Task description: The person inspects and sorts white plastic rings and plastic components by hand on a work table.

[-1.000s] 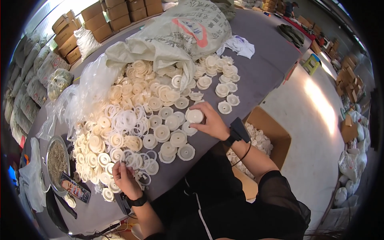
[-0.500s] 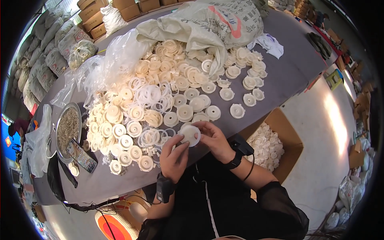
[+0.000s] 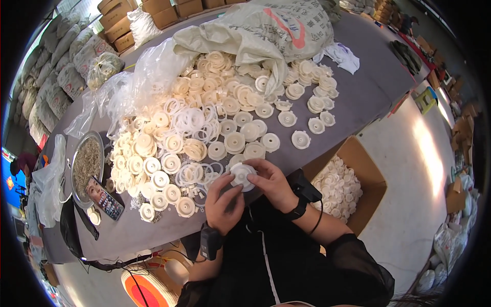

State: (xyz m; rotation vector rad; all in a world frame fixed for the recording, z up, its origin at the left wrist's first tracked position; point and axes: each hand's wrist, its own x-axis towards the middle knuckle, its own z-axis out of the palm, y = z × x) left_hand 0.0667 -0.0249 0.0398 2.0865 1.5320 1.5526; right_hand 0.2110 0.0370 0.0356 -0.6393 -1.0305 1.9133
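White disc: is being held up between two hands at the near edge of the grey bench, its round face showing upward.
Left hand: is pinching the disc's left edge, thumb and fingers closing to a narrow gap.
Right hand: is gripping the opposite side, its thumb lying over the face, its other fingers curling around the far rim.
Step in hand: both hands are apparently fitting or checking a part on the disc; whether a ring is sitting there, the view is not showing clearly.
Next move: is likely calling for steady, even thumb pressure around the rim, the disc staying level.
Loose rings: are lying in a tangle, thin, smooth and translucent.
Piled discs: are overlapping across the bench, cream to white, seemingly hard plastic, with stepped faces, central hubs and notched rims.
Sack: is slumping behind the pile, pale and creased.
Carton: is standing open beside the bench, brown cardboard holding white pieces.
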